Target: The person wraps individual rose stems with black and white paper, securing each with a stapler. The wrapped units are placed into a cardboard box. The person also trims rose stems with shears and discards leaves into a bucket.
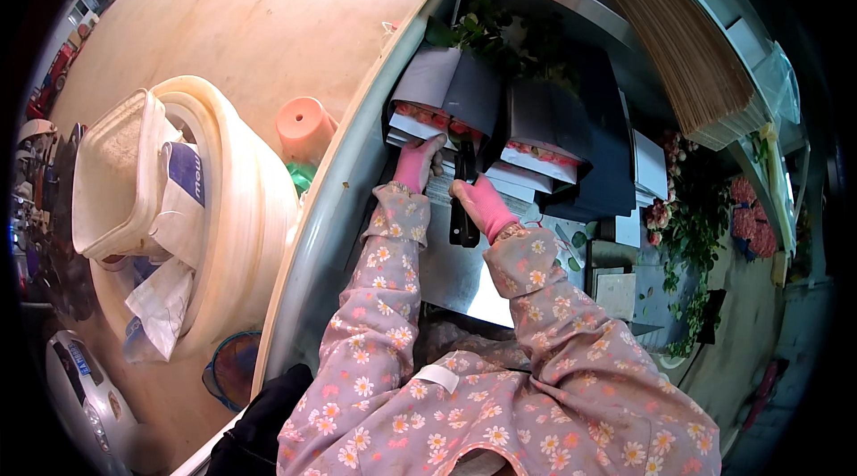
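Both of my hands wear pink gloves with greyish fingers. My left hand is closed on the lower edge of a wrapped rose bundle, at its left corner. Dark grey paper wraps this bundle, with pink-orange rose heads in the near opening and green stems at the far end. My right hand grips a long black stapler, whose front end reaches the bundle's near edge. A second wrapped rose bundle lies just to the right. The fingertips of my right hand are partly hidden.
Dark wrapping sheets and white paper sheets lie right of the bundles. Leafy rose stems cover the right side. Stacked cardboard overhangs at upper right. Left of the bench edge stand a cream tub and a pink pot.
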The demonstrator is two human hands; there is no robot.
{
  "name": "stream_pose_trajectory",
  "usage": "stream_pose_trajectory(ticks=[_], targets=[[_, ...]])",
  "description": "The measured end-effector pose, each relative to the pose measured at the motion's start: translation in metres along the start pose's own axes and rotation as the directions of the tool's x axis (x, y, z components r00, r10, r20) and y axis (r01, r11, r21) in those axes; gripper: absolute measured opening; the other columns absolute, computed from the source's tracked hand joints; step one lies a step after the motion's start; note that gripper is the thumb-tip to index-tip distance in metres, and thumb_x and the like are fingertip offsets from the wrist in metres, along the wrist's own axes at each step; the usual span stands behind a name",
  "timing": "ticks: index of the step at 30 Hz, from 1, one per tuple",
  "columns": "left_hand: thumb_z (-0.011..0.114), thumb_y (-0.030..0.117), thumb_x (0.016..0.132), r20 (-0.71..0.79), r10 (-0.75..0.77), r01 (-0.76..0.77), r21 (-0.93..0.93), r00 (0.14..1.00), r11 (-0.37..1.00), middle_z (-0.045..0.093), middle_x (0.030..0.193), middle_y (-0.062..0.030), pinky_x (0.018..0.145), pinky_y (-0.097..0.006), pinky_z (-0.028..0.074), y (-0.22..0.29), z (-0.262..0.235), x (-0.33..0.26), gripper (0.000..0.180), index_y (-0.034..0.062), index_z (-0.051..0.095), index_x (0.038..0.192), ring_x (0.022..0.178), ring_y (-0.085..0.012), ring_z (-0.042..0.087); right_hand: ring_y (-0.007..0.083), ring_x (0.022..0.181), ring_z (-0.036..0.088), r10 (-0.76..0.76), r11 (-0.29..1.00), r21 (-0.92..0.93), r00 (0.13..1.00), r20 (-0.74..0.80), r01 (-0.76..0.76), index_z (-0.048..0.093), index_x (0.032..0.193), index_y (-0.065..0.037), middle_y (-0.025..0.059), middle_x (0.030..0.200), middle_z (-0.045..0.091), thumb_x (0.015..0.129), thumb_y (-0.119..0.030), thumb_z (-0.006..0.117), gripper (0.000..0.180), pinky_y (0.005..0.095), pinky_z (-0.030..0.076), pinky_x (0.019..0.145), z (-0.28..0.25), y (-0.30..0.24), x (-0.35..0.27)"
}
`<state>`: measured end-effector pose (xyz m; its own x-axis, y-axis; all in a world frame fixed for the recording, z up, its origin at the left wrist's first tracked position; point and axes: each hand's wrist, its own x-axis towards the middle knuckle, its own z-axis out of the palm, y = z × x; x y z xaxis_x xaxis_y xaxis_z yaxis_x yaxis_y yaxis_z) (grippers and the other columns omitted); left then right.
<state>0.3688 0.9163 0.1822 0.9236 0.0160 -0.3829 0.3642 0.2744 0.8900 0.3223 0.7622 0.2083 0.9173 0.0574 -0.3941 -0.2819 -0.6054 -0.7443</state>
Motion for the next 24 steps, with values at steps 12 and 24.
stream_pose_trajectory(ticks=[12, 24], targets=[[0.068, 0.030, 0.086, -0.008, -0.001, 0.000, -0.137, 1.000, 0.991, 0.053, 0.063, 0.0009, 0.048, -0.024, 0.042, -0.011, -0.004, 0.007, 0.024, 0.0082, 0.060, 0.084, 0.051, -0.0097, 0.053, 0.0260, 0.093, 0.062, -0.010, 0.997, 0.077, 0.984, -0.178, 0.024, 0.052, 0.115, 0.005, 0.0171, 0.099, 0.064, 0.077, -0.039, 0.065, 0.060, 0.0349, 0.047, 0.085, 0.021, 0.003, 0.012], [0.063, 0.039, 0.090, -0.198, -0.026, -0.038, -0.311, 0.980, 0.950, 0.054, 0.065, 0.0025, 0.039, -0.017, 0.031, 0.019, -0.040, -0.002, 0.028, 0.0124, 0.059, 0.083, 0.049, -0.0062, 0.048, 0.0234, 0.082, 0.059, -0.006, 0.999, -0.045, 0.988, -0.151, -0.001, 0.053, 0.104, 0.009, 0.0136, 0.087, 0.062, 0.072, -0.029, 0.068, 0.052, 0.0324, 0.047, 0.075, 0.014, -0.014, 0.009]])
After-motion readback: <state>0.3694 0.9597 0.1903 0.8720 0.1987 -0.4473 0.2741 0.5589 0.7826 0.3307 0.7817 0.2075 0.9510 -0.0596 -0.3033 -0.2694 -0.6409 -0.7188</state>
